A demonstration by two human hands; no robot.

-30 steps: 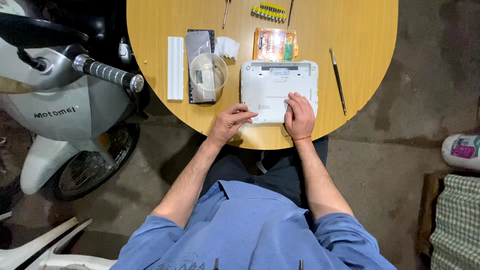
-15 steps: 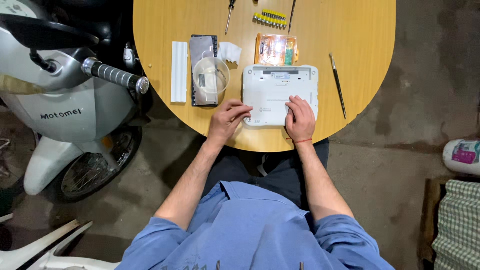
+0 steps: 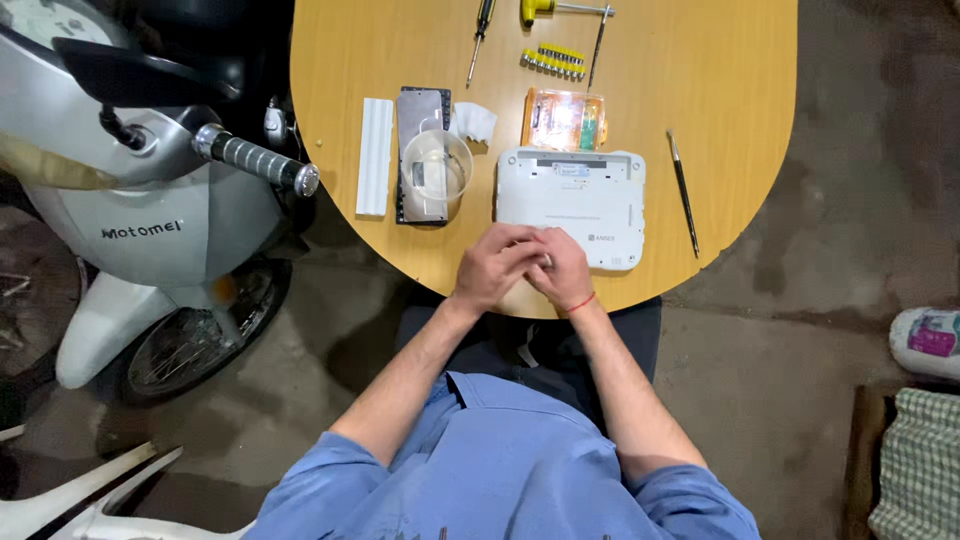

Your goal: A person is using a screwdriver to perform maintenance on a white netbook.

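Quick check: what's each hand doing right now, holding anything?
Left hand: curled against the right hand by the white device; contents cannot be told.
Right hand: curled against the left; contents cannot be told.

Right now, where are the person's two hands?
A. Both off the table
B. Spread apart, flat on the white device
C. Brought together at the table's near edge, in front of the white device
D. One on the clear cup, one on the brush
C: the left hand and right hand meet fingers to fingers at the near edge of the table, just in front of the white device.

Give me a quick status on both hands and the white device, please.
Left hand and right hand together at the table's near edge, fingers touching. White device flat just beyond them. Clear cup to its left, out of the way.
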